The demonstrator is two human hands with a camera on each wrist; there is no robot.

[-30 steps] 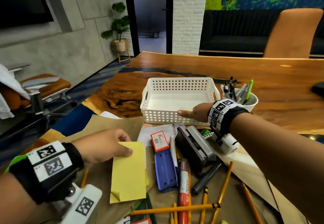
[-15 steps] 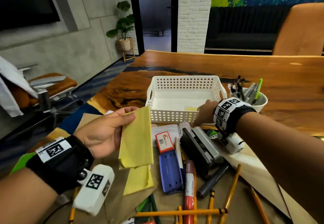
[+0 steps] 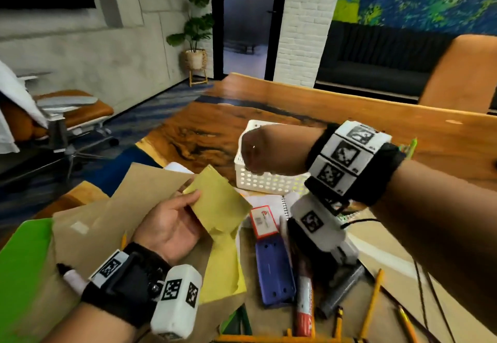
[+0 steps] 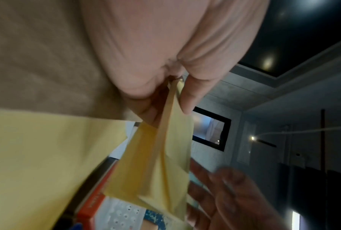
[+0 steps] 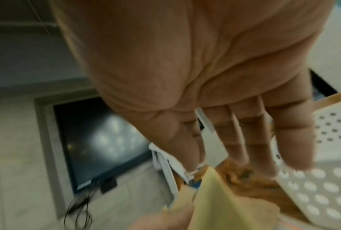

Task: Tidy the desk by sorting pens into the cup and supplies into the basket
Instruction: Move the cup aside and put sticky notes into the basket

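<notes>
Head view. Shows the left hand [image 3: 172, 224] palm-up, thumb and fingers pinching a yellow sheet [image 3: 220, 203] by its near edge. Has that sheet tilted in the air now, where a second ago it lay flat on the brown paper under the same hand. Leaves a second yellow sheet [image 3: 223, 270] on the desk at 6 o'clock of the raised one. Puts the right hand [image 3: 271, 151], which was at the front wall of the white basket [image 3: 269, 181] half a second ago, up in front of that basket, at 1 o'clock of the held sheet and apart from it. Hides the right fingers from this angle. Judged from this: one supply picked up and on its way, not yet in the basket, possibly about to pass from hand to hand. Hides the cup behind the right wrist, with only a green pen tip [image 3: 411, 146] showing.

Left wrist view. Confirms the pinch: thumb on one face of the folded sheet [image 4: 173, 147], fingers on the other. Catches the right hand [image 4: 234, 199] at 4 o'clock, blurred, fingers spread, near the sheet's far end; cannot tell whether touching.

Right wrist view. Shows the right fingers [image 5: 291, 137] straight and holding nothing. Places the sheet's corner [image 5: 224, 202] at 6 o'clock below them and the basket wall [image 5: 332, 124] at 3 o'clock.
</notes>
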